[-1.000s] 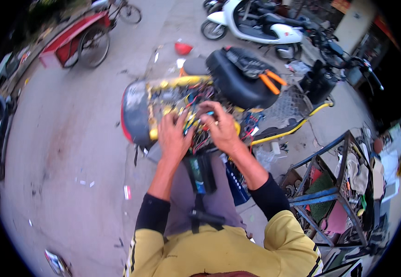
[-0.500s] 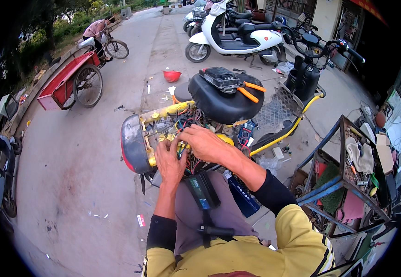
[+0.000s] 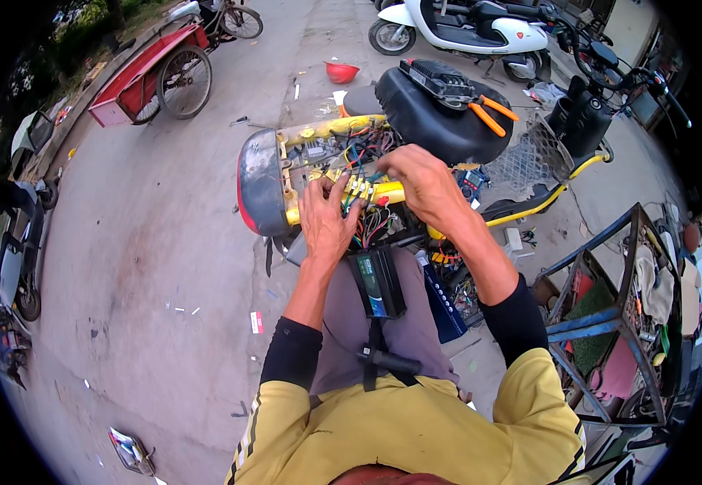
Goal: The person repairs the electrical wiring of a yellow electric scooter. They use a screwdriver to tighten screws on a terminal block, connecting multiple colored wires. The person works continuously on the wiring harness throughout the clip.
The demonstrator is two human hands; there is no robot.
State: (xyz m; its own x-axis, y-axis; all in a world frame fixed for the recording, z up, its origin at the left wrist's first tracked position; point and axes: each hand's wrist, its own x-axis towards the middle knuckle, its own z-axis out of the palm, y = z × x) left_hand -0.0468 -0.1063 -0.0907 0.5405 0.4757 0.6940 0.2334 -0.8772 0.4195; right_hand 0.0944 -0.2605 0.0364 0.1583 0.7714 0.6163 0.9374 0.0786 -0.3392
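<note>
Two bare hands work at centre frame in the opened yellow scooter frame [image 3: 343,190]. The left hand [image 3: 325,222] presses spread fingers into the tangled wires [image 3: 363,145]. The right hand [image 3: 420,182] curls over them; its fingertips are hidden. Orange-handled pliers [image 3: 488,113] lie on the black seat [image 3: 432,125], upper right.

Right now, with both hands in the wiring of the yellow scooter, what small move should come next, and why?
Probably part the wires with the left hand fingertips. The strands are tangled over the yellow frame, and the right hand already rests on them, so single leads are hard to see.
</note>
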